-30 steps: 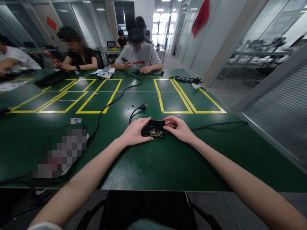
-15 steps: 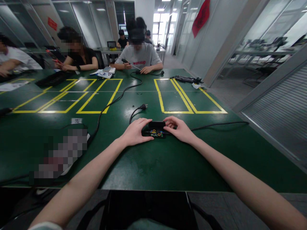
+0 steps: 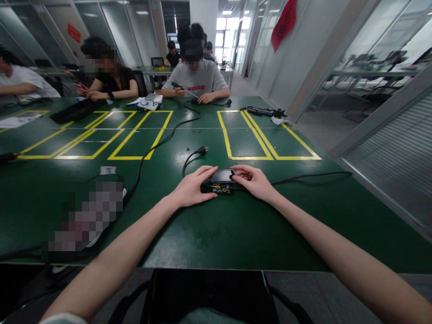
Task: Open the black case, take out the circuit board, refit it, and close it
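Nearest on the green desk [image 3: 236, 238], at between eight and nine o'clock from the circuit board, lies a long object [image 3: 89, 220] blurred out by pixelation. The circuit board [image 3: 218, 189], with orange rings on it, sits exposed in a black lower shell [image 3: 228, 194] on the desk, between the two hands. At twelve o'clock from it, close by, is the case cover [image 3: 222, 176], tilted, its shiny grey face showing. The left hand [image 3: 194, 186], at nine o'clock, has thumb and fingers spread, fingertips at the cover's left end and thumb at the lower shell; whether it grips, I cannot tell. The right hand [image 3: 254, 181], at three o'clock, pinches the cover's right end. From beyond that hand a black cable [image 3: 313, 176] runs out toward three o'clock. A paper label [image 3: 108, 170] lies just past nine, and a black power plug [image 3: 203, 150] on its cord at eleven. Farther off, yellow tape [image 3: 249, 158] marks out rectangles on the desk. A black folded tripod-like stand [image 3: 265, 111] lies at one o'clock. Across the desk, just short of twelve, a co-worker in a grey T-shirt [image 3: 195, 74] holds a screwdriver [image 3: 176, 85].
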The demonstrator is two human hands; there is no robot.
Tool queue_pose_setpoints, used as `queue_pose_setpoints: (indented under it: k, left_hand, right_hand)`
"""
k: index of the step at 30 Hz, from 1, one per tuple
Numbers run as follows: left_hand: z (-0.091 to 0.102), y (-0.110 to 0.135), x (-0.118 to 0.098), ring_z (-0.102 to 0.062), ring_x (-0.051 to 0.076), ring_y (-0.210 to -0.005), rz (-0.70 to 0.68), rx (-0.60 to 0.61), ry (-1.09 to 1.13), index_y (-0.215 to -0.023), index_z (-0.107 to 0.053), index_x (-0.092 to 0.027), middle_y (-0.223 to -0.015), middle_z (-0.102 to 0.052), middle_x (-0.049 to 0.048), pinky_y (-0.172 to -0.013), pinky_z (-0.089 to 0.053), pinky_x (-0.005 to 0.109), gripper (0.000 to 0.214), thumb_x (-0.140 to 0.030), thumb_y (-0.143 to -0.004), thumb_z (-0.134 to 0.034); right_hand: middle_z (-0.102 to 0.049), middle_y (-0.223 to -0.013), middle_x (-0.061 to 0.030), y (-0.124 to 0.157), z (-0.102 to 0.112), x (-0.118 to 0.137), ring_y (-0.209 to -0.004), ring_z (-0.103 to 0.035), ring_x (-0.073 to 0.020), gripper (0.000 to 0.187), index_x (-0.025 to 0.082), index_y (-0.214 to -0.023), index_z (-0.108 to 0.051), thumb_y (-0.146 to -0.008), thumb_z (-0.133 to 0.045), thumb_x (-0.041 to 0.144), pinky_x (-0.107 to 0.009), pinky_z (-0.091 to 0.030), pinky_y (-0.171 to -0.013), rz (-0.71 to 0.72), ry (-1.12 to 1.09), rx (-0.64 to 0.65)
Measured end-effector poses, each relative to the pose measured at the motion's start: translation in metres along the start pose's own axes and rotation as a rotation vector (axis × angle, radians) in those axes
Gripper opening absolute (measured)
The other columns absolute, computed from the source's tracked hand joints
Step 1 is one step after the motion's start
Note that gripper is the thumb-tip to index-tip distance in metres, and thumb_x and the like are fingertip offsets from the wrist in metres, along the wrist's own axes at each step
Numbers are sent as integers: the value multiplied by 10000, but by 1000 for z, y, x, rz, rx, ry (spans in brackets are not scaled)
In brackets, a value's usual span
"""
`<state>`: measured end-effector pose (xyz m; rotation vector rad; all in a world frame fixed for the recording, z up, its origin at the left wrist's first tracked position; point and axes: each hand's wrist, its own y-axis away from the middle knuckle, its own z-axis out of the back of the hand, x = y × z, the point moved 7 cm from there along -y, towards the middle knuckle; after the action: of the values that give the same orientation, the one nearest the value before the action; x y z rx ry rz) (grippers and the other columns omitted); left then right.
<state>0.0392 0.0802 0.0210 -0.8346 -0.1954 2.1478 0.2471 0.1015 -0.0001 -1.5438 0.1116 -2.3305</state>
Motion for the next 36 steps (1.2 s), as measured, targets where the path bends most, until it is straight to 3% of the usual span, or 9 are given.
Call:
queue_pose_setpoints:
  k: [8, 16, 28, 36]
  left_hand:
    - [-4, 3, 5, -661, 291, -1223, 8, 12, 51, -1592, -393, -293, -1552, -485, 123, -1046, -580, 437, 865, -304, -831, -805]
    - [-4, 2, 6, -585, 312, -1344, -12, 0, 63, -1585, -398, -288, -1564, -473, 128, -1099, -545, 465, 861, -279, -828, -808]
    - [0, -1, 2, -686, 239, -1049, 20, -12, 133, -1387, -558, -233, -1381, -599, 121, -942, -602, 413, 654, -274, -795, -830]
    - [1, -2, 1, -700, 198, -919, 48, -28, 157, -1269, -587, -213, -1209, -663, 74, -874, -614, 369, 532, -298, -799, -822]
  right_hand:
    - [-739, -825, -48, 3, -2, 6, -647, -635, -163, 328, 179, -1072, -714, -829, -691, 398, -286, -495, -563, 9, 11, -2]
    - [-732, -861, -48, 4, -3, 9, -737, -674, -193, 266, 208, -1070, -683, -847, -669, 353, -302, -518, -588, 39, 63, -16]
    - [-690, -864, -39, 6, -3, 16, -730, -632, -184, 266, 213, -1060, -664, -853, -653, 380, -303, -507, -607, 58, 117, 24]
    - [-715, -840, -43, 7, -4, 26, -718, -625, -196, 265, 212, -965, -680, -975, -542, 438, -326, -522, -656, 105, 187, 109]
